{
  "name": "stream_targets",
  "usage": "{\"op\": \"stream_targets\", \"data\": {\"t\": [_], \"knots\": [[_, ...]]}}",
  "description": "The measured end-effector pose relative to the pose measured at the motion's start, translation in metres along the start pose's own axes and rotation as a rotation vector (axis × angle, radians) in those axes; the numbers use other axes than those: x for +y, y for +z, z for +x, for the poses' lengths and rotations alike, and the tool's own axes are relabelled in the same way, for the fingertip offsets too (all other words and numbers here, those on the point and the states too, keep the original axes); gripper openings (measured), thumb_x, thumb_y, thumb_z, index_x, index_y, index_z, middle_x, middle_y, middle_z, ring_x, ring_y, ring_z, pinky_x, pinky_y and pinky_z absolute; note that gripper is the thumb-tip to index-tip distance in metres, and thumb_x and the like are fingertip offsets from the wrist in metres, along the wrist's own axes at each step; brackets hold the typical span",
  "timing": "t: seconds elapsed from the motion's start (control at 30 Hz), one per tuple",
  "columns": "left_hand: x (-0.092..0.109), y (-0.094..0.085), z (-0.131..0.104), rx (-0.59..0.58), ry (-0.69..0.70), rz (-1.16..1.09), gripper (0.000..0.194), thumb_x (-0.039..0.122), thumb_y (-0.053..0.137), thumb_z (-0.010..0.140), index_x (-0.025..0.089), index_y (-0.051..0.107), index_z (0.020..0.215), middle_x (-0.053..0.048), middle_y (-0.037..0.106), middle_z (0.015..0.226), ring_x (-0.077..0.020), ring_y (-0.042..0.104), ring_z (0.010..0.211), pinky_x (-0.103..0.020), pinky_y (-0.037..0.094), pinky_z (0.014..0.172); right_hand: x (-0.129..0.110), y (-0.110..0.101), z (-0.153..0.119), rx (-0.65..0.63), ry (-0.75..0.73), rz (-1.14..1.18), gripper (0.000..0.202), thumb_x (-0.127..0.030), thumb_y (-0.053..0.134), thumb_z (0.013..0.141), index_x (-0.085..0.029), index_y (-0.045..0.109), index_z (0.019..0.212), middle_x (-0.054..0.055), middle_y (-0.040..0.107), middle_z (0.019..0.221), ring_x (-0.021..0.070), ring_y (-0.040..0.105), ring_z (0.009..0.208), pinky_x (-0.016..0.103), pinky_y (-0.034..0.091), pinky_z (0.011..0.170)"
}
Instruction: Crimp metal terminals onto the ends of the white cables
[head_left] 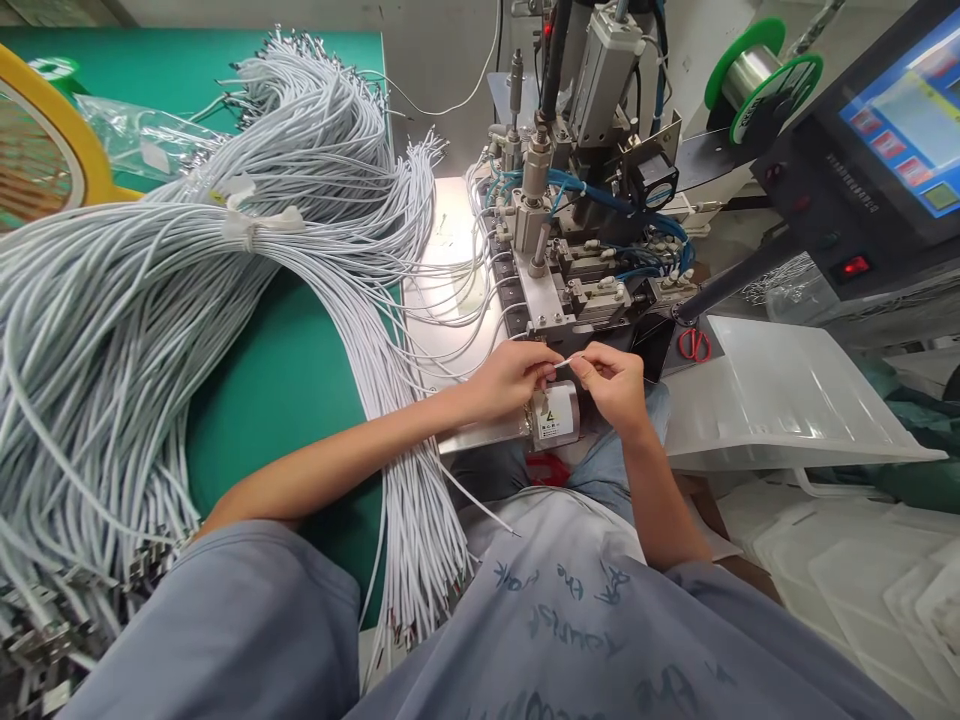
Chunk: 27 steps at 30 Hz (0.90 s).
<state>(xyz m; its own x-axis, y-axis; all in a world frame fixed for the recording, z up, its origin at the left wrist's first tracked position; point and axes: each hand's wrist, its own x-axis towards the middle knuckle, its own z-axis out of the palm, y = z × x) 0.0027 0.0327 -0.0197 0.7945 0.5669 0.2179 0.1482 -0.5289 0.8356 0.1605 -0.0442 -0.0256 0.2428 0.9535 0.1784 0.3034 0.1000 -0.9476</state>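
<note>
- The green worktop (255, 400) runs down the person's left side, and a great heap of pale cables (97, 330) sprawls across it, tied partway along, one fan of them spilling towards the lap.
- The machine (541, 290), all cylinders and blue tubing, stands straight ahead, just beyond the hands; several cables loop over from the heap to its near left side.
- Off to the right, I see a translucent sheet (780, 400) curving away below the lit control panel (900, 130).
- A yellow-rimmed racket (94, 140) pokes in at the far left, beside the heap.
- The spool of metal wire (752, 75) sits high up, between machine and panel.
- The left hand (510, 380) has its fingertips closed on a white cable; it comes in from the heap's side.
- The right hand (616, 388) is pinched shut on that same piece, from the other side.
- The labelled cylinder (555, 415) sits just under the two hands.
- Red-handled scissors (694, 345) lie to the right of the right hand, apart from it.
- Smallest of all is the bit of white cable (565, 363) showing between the two pinches, close before the machine's front edge. Its long axis runs roughly left to right, rising slightly in my view towards the right hand. Both hands look about equally near; which holds the very tip, I can't tell, as the fingers cover it.
</note>
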Motion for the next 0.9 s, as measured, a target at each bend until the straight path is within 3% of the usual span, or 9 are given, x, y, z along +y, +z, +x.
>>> {"op": "stream_targets", "data": {"t": [0.1,0.23,0.37,0.43,0.53,0.63,0.8,0.9], "knots": [[0.002,0.001,-0.001,0.010,-0.006,-0.004,0.019,0.008,0.047,0.079,0.013,0.066,0.081,0.000,0.063,0.065,-0.0068,0.055,0.058,-0.017,0.042,0.056,0.001,0.001,0.000,0.040,-0.045,-0.047,0.021,-0.028,0.061,0.077,-0.017,0.063,0.060,-0.002,0.043,0.055,0.0096,0.038,0.053,0.026,0.030,0.050],[0.004,0.005,-0.003,0.041,-0.054,-0.061,0.017,0.010,0.050,0.078,0.013,0.066,0.080,-0.001,0.063,0.066,-0.0079,0.055,0.059,-0.018,0.043,0.057,0.001,0.020,-0.008,0.207,-0.025,-0.046,0.022,-0.030,0.057,0.080,-0.018,0.065,0.064,-0.001,0.045,0.056,0.0115,0.041,0.054,0.026,0.033,0.050],[0.003,0.003,-0.003,0.041,0.013,0.096,0.020,0.012,0.047,0.081,0.013,0.067,0.081,-0.002,0.060,0.067,-0.0092,0.052,0.060,-0.019,0.040,0.056,-0.002,0.028,-0.013,0.321,-0.116,-0.291,0.025,-0.031,0.052,0.085,-0.018,0.065,0.068,0.001,0.048,0.058,0.0122,0.041,0.054,0.028,0.033,0.052],[0.000,0.000,-0.002,0.029,0.074,0.280,0.027,0.008,0.043,0.080,0.014,0.068,0.086,-0.003,0.058,0.069,-0.0103,0.051,0.060,-0.021,0.037,0.054,-0.004,0.022,-0.011,0.256,-0.131,-0.368,0.027,-0.029,0.051,0.085,-0.018,0.061,0.062,-0.001,0.042,0.055,0.0114,0.037,0.052,0.028,0.031,0.052],[-0.004,-0.003,-0.001,-0.013,0.120,0.428,0.033,0.004,0.040,0.075,0.014,0.068,0.091,-0.003,0.057,0.071,-0.0117,0.051,0.062,-0.022,0.035,0.054,-0.006,0.007,-0.004,0.040,-0.063,-0.272,0.028,-0.025,0.053,0.081,-0.018,0.053,0.054,-0.003,0.036,0.052,0.0095,0.033,0.049,0.027,0.028,0.049],[-0.003,-0.003,0.000,-0.021,0.060,0.267,0.027,0.007,0.042,0.077,0.014,0.067,0.086,-0.002,0.060,0.070,-0.0109,0.053,0.063,-0.021,0.039,0.057,-0.004,0.002,0.000,-0.026,-0.094,-0.185,0.027,-0.025,0.054,0.080,-0.018,0.053,0.054,-0.004,0.035,0.052,0.0092,0.032,0.049,0.027,0.027,0.048],[0.005,0.002,0.000,-0.012,-0.172,-0.230,0.016,0.015,0.051,0.079,0.012,0.066,0.076,-0.001,0.064,0.066,-0.0094,0.057,0.060,-0.020,0.045,0.057,0.007,0.022,-0.005,0.249,-0.165,-0.184,0.028,-0.031,0.052,0.084,-0.019,0.060,0.060,-0.003,0.035,0.052,0.0115,0.035,0.050,0.028,0.031,0.050],[0.007,0.003,0.001,-0.003,-0.231,-0.351,0.015,0.017,0.053,0.078,0.011,0.066,0.073,-0.001,0.063,0.061,-0.0091,0.056,0.055,-0.020,0.045,0.053,0.011,0.030,-0.007,0.290,-0.118,-0.104,0.024,-0.034,0.052,0.085,-0.019,0.065,0.071,-0.001,0.045,0.060,0.0130,0.043,0.056,0.029,0.036,0.054]]}}
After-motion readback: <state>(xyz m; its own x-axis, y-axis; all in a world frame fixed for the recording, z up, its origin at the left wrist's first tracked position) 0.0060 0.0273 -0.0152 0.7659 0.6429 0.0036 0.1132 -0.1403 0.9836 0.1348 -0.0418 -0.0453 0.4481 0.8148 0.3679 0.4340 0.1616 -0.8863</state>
